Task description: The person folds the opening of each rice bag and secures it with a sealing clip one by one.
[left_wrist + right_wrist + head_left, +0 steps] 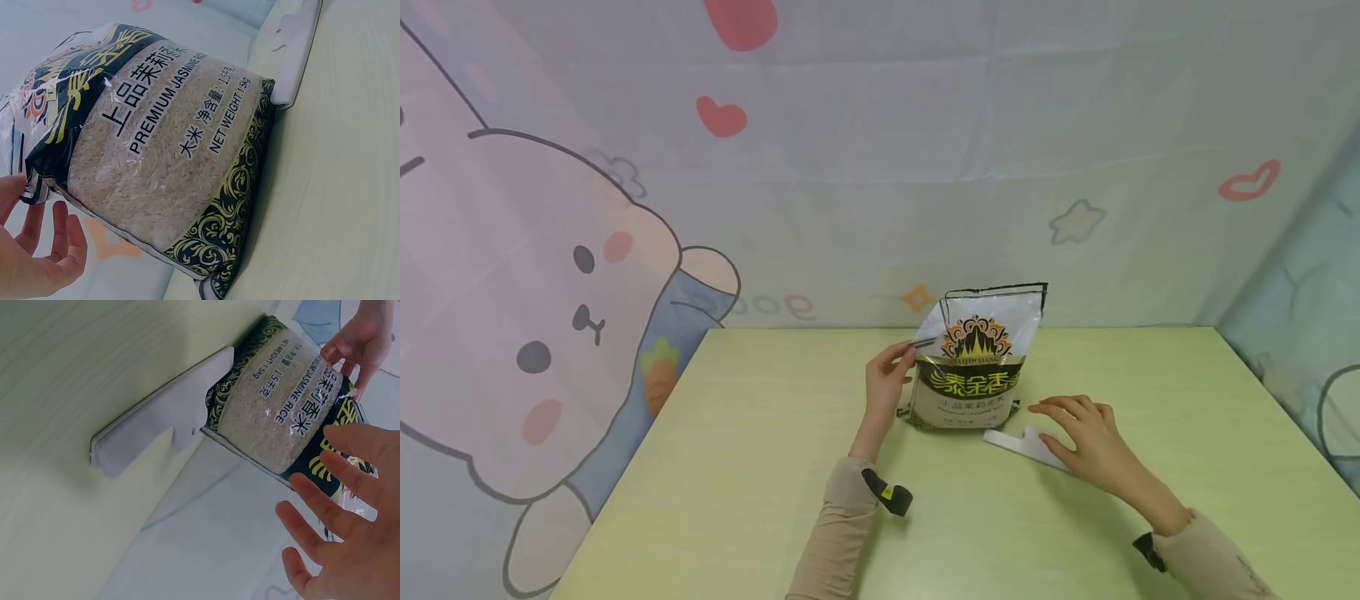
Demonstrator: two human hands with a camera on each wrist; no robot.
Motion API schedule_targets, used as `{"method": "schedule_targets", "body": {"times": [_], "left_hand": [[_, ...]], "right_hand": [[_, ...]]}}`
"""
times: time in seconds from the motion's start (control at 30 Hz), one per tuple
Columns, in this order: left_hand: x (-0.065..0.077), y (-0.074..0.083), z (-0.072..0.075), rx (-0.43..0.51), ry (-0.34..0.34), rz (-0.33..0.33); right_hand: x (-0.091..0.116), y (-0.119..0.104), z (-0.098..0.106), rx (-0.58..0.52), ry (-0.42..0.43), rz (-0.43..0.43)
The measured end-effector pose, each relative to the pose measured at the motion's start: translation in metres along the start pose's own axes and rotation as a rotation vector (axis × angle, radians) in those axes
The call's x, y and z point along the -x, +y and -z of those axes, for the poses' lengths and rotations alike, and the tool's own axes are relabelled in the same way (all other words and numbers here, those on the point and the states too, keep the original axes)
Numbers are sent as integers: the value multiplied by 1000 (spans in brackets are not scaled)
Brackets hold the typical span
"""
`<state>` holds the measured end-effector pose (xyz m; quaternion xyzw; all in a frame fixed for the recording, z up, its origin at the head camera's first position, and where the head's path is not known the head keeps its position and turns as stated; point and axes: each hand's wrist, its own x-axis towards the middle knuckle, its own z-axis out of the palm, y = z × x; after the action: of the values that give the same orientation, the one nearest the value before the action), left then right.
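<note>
The rice bag (pixel 966 372) was white-topped, with a black band, yellow lettering and yellow scrolls; the table (pixel 737 450) was pale yellow-green, the sleeves (pixel 837 537) beige.

Left hand (pixel 887 381) pinches; right hand (pixel 1092 443) hovers, its fingers (pixel 330 505) spread.

In the head view, the right hand (pixel 1086 442), toward four o'clock, hides part of the flat white piece (pixel 1024 447); the lowest print on the rice bag (pixel 970 379) is too small to read. The left wrist view crops the left hand (pixel 40 265) at eight o'clock.
</note>
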<state>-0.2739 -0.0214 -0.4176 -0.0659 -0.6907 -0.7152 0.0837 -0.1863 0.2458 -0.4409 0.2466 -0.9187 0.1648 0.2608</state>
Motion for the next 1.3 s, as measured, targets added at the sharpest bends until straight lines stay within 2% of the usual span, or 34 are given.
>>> {"method": "schedule_targets", "body": {"times": [0.3, 0.5, 0.73, 0.97, 1.07, 1.3], "left_hand": [[0, 1, 0, 5, -3, -5], [-1, -1, -1, -10, 4, -6], [-12, -22, 0, 22, 9, 12], [-13, -27, -2, 4, 51, -2], [-13, -27, -3, 9, 55, -13], [-2, -4, -1, 7, 23, 4]], "right_hand": [[-1, 4, -1, 42, -140, -86], [-2, 7, -6, 62, -180, -114], [-2, 9, -10, 87, -211, -151], [-1, 13, -16, 101, -248, -165], [-1, 15, -19, 102, -264, -169], [-2, 14, -22, 100, -309, -178]]}}
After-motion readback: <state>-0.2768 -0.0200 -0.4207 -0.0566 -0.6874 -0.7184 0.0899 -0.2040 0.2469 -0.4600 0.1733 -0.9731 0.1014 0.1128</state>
